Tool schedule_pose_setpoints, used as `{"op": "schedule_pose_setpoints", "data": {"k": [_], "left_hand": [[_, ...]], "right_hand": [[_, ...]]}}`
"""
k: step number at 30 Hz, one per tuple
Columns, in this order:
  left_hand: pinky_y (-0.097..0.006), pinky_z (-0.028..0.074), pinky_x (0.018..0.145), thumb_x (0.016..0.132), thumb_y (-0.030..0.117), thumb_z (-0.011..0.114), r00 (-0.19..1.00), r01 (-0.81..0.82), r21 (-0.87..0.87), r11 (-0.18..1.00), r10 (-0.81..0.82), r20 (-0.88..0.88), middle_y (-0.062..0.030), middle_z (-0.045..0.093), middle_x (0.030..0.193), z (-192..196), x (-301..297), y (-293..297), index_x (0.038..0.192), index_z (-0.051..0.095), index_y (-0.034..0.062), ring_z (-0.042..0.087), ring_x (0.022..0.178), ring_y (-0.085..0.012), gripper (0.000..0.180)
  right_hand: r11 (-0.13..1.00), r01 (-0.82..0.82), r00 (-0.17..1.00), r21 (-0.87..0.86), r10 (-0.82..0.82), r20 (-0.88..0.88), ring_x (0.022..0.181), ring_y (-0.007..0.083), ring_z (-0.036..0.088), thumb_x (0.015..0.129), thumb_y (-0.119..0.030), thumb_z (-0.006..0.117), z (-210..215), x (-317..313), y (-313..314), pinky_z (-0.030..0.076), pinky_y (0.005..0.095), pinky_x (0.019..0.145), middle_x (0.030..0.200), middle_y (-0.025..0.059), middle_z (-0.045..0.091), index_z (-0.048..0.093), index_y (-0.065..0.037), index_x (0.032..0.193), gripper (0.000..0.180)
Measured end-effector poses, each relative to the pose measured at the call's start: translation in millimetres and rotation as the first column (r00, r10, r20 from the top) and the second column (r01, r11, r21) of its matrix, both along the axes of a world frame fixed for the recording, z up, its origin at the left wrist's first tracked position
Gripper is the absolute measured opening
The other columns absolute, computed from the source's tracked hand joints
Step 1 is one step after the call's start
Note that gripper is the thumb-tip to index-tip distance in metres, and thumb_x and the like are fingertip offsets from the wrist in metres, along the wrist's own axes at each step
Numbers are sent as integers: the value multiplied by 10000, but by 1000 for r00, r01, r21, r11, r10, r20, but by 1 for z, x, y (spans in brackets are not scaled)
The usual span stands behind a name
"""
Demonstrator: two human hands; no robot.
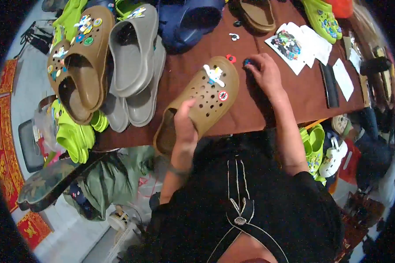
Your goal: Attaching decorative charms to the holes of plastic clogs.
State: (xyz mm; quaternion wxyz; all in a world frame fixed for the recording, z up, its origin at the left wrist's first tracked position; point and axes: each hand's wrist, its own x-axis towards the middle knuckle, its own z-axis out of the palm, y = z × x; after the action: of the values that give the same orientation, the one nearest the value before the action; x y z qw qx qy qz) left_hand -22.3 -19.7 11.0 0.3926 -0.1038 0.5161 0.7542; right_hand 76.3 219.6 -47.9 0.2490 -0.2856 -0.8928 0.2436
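Observation:
My left hand (pixel 185 125) is closed around the side of a tan clog (pixel 208 103), its thumb over the upper and its toe pointing away from me. Fixed in the clog's holes are a white cartoon-figure charm (pixel 213 75) and a round red-and-white charm (pixel 223 95). Just right of the toe, my right hand (pixel 264 74) pinches a small blue shoe charm (pixel 248 62) at the brown tabletop. A red charm (pixel 231 58) lies right by the clog's tip. Farther back are a white charm (pixel 234 37) and a dark one (pixel 237 23).
Tan clogs (pixel 85 61), grey clogs (pixel 134 52) and lime-green clogs (pixel 74 136) crowd the brown-covered table's (pixel 276 107) left side. Dark blue clogs (pixel 193 22) and another tan clog (pixel 256 15) stand at the back. White printed cards (pixel 294 46) and a black strip (pixel 329 85) lie right.

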Motion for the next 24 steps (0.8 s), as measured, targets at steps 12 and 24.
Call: {"op": "schedule_pose_setpoints", "data": {"k": [12,24], "left_hand": [[-374,483,925,821,58,498,994,67,77,995,-60,-92,-139,587,1163,6,5,-4,1193,512,-57,587,1070,-228,389],[-368,459,944,809,44,495,930,227,286,931,-120,-349,-111,569,1188,-16,28,-15,1259,476,-18,564,1096,-220,454]], "right_hand": [[597,-311,923,-740,2,-386,806,79,606,806,-35,688,66,3,-61,493,229,736,872,24,674,674,2,977,176],[878,-468,881,101,472,-24,1015,230,518,737,-164,734,101,-16,-80,310,405,918,1031,23,630,690,-145,894,164]]}}
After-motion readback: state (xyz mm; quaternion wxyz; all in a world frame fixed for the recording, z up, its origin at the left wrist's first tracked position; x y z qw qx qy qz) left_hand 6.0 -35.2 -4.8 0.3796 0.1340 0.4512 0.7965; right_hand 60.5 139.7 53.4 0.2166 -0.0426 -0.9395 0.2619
